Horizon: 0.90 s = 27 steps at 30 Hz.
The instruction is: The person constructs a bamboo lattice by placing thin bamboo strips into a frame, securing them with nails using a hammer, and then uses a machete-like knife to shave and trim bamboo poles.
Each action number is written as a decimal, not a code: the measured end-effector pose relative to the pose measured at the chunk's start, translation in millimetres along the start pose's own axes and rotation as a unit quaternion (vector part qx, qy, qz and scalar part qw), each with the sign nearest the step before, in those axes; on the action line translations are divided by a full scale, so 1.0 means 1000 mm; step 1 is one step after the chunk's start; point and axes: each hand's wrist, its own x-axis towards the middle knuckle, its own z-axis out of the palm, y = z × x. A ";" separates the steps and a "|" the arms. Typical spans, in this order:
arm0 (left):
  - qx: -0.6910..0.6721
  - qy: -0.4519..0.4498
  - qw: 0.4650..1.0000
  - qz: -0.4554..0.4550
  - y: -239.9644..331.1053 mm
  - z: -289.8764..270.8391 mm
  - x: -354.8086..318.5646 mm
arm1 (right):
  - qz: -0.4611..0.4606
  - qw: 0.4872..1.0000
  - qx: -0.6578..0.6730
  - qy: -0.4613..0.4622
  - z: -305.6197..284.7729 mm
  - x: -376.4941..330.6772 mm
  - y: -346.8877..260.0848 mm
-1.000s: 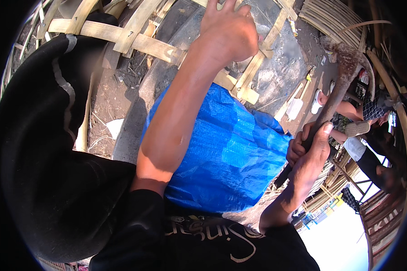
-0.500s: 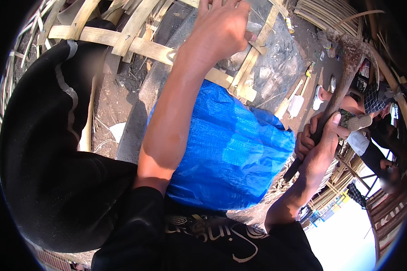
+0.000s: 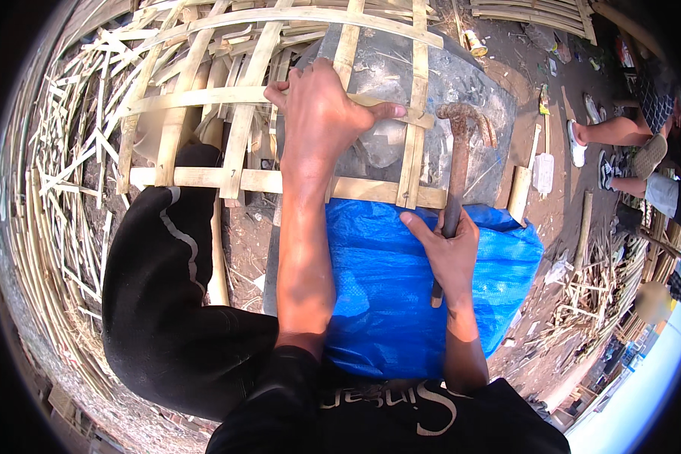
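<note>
My right hand point(image 3: 455, 256): fingers closed around a hammer point(image 3: 458, 163) above blue sheeting point(image 3: 386, 303). Past the near edge of the bamboo lattice point(image 3: 265, 181), my left hand point(image 3: 316, 110) curls at a slat point(image 3: 208, 97), hold indeterminable; littered ground point(image 3: 516, 79) opens rightward.

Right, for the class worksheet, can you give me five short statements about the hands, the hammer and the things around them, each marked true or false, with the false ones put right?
1. The left hand is on a bamboo lattice. True.
2. The right hand is empty. False: it grips a claw hammer by the handle.
3. A blue tarpaulin lies between the lattice and the person's black shirt. True.
4. The lattice's strips all run the same way. False: they cross one another.
5. The hammer's head is at the end nearest the shirt. False: it is at the far end, beyond the right hand.
</note>
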 end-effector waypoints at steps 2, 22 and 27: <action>-0.021 0.007 1.000 0.012 0.004 0.010 -0.003 | -0.019 1.000 -0.016 0.006 -0.009 0.003 0.013; 0.109 0.193 0.973 0.072 -0.002 0.057 -0.020 | 0.086 0.981 0.162 -0.054 -0.025 0.008 0.015; 0.138 0.211 0.966 0.059 0.003 0.061 -0.022 | 0.124 0.971 0.195 -0.052 -0.026 0.008 0.006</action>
